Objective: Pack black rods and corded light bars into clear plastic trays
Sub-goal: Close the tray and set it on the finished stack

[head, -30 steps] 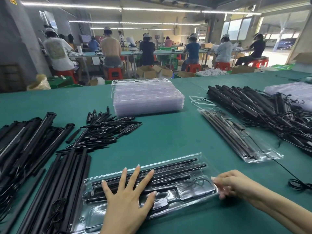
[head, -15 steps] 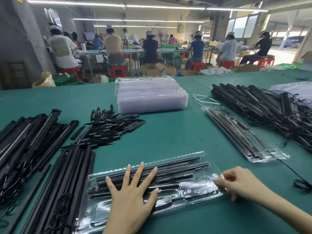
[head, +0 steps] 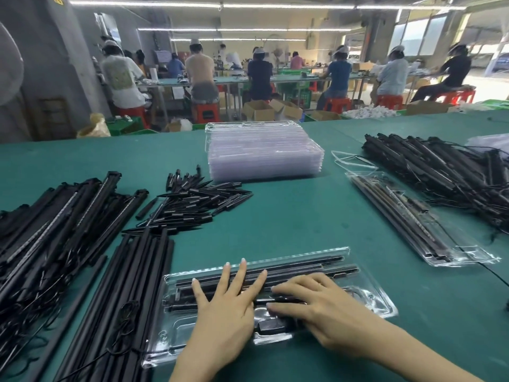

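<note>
A clear plastic tray [head: 381, 304] lies in front of me on the green table, holding black rods [head: 303, 267] and a corded light bar. My left hand [head: 225, 307] presses flat on the tray's middle with fingers spread. My right hand [head: 319, 307] lies on the tray beside it, fingers stretched leftward over the black parts. A second filled tray [head: 429, 224] lies at the right. Long black rods [head: 132, 285] lie left of the tray, with corded light bars [head: 46, 230] farther left.
A stack of empty clear trays [head: 264, 153] stands at the table's middle back. Short black spikes [head: 192, 205] lie in a heap left of centre. Another pile of corded light bars [head: 440, 172] fills the right side. Seated people work at benches beyond.
My right hand has moved from the tray's right end to its middle, next to my left hand. The left hand has stayed pressed on the tray.
</note>
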Tool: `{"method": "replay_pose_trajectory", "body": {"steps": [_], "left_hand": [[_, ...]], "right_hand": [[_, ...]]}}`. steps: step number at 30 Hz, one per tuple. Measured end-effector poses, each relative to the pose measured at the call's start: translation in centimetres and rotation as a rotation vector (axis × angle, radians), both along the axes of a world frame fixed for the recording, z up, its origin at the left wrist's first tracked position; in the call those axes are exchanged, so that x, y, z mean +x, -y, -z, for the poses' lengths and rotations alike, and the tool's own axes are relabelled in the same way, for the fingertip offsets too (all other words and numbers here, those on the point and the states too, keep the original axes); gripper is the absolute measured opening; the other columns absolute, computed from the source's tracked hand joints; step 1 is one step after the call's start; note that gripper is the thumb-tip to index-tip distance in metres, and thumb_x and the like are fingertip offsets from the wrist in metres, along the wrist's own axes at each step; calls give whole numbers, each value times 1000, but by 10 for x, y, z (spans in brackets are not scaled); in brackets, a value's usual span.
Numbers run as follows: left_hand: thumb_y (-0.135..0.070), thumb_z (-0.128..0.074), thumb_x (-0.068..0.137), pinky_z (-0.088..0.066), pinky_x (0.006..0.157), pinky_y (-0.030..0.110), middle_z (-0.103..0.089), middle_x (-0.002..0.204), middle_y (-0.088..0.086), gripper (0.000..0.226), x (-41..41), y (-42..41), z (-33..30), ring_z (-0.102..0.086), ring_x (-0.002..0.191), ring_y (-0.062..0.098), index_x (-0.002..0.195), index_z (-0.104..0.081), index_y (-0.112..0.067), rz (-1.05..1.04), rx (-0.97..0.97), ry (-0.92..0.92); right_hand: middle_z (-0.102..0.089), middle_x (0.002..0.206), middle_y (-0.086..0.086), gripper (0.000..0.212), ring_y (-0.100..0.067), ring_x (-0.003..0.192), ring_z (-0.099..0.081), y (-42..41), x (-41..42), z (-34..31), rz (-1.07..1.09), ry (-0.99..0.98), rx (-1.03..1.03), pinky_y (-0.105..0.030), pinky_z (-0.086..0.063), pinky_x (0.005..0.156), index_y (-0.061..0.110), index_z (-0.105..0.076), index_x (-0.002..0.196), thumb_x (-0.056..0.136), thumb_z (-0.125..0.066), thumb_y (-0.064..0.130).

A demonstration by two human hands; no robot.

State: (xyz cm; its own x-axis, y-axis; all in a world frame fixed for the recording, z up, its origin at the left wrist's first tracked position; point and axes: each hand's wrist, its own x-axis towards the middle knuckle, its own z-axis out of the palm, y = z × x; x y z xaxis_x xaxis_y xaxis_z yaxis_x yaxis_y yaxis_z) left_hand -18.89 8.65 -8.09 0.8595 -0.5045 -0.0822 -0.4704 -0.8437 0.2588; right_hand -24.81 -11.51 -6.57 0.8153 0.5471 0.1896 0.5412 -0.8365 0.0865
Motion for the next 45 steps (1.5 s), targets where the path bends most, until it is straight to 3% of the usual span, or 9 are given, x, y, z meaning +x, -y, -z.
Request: {"method": "replay_pose_trajectory", "body": {"steps": [8,13,18,23,26,31,39,43,45], "left_hand": [[-34,-16,97,20,105,65,26,154,-17,58,0,-1,7,29,141,12,135,19,-61,21,62,46],[-35,-16,96,25,100,67,27,153,-16,59,-1,1,8,29,141,14,137,21,-57,10,89,67],[-33,-18,96,27,99,68,38,147,-18,65,-5,-1,9,36,137,19,124,33,-62,38,64,90],[-36,-19,97,26,97,68,32,145,-27,61,-4,-3,9,30,141,15,119,24,-73,60,42,101],[-37,-19,96,24,99,69,32,143,-27,60,-5,-1,9,27,142,14,118,24,-74,50,33,99],[-37,-18,98,23,99,69,33,143,-26,60,-4,-1,10,27,142,14,115,27,-74,58,18,101],[-35,-18,96,24,100,67,32,141,-28,61,-4,-1,13,27,142,12,117,24,-74,37,-12,135],[-35,-18,96,27,97,67,33,142,-27,62,-2,-2,14,29,141,12,117,25,-73,48,-10,129],[-31,-23,94,25,98,68,22,150,-24,62,-3,-2,8,20,144,13,130,10,-70,72,6,181]], "right_hand": [[-62,116,10,39,-10,102,-54,-2,17,18,-119,57,160,-28,-48,83,25,-67,107,81,-41,11],[-63,102,9,16,-15,89,-51,-7,24,23,-112,28,299,-35,-52,73,20,-68,92,89,-59,7],[-64,110,12,35,-8,97,-50,-11,12,36,-61,78,303,-26,-49,85,23,-71,101,73,-67,2],[-53,135,7,56,-14,120,-43,2,14,22,-41,-229,362,-21,-30,107,17,-61,128,86,-38,-10],[-48,138,14,59,-9,130,-42,7,11,13,-39,-261,372,-18,-19,115,16,-64,125,80,-35,-9],[-68,111,9,41,-9,92,-63,-9,4,2,-99,24,159,-21,-51,82,23,-73,91,74,-38,10],[-63,91,5,21,-14,75,-49,-17,15,22,-51,88,237,-26,-46,69,18,-63,79,73,-62,-2],[-62,86,7,18,-8,78,-39,-21,17,30,8,128,400,-22,-35,72,18,-61,72,84,-56,5],[-63,86,5,24,-8,78,-38,-25,14,32,16,135,442,-24,-36,72,16,-62,70,88,-46,12]]}}
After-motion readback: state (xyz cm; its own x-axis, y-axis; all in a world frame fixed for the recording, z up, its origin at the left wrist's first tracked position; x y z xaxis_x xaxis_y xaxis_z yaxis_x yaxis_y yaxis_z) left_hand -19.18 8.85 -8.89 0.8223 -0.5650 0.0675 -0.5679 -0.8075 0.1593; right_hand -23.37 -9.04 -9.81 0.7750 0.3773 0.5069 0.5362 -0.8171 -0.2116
